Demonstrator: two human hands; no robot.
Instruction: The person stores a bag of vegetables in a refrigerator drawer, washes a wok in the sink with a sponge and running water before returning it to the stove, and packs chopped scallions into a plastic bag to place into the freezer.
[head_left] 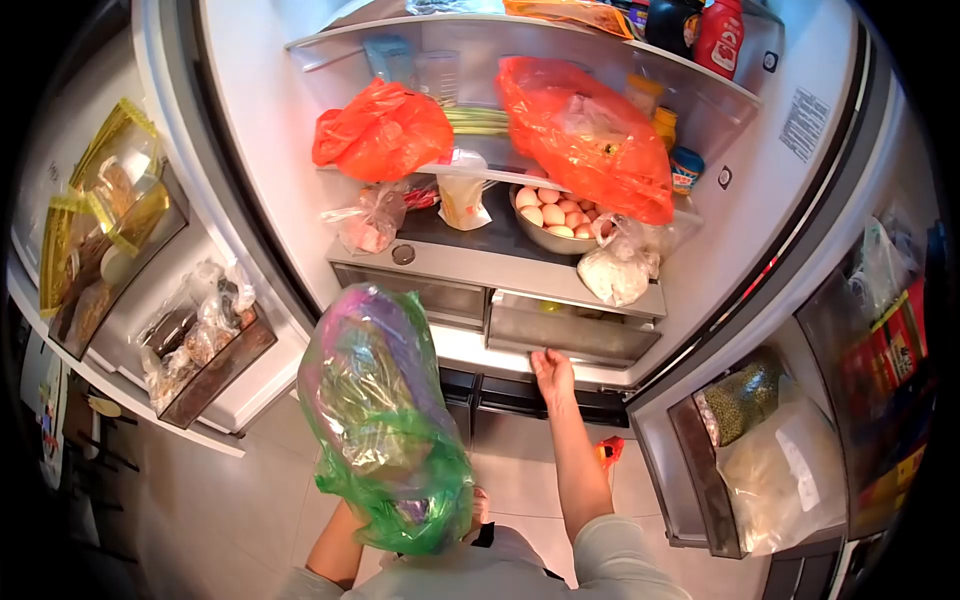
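Observation:
A bulging green and purple plastic bag (375, 400), see-through in places with leafy greens inside, is held up in front of my body on the left. My left forearm (336, 548) reaches up beneath it, and the bag hides that hand. My right hand (552, 376) is at the lower edge of the clear right-hand fridge drawer (575, 335), fingers curled against its front. Beside that drawer sits the left-hand drawer (410, 295). Both lie under the lowest shelf of the open fridge.
Red bags (385, 130) crowd the shelves, with a bowl of eggs (555, 212) and a white bag (612, 272) hanging over the shelf edge. Both loaded doors stand open, the left door bin (225, 370) and right door bin (705, 480) jutting inward. A small red item (608, 450) lies on the floor.

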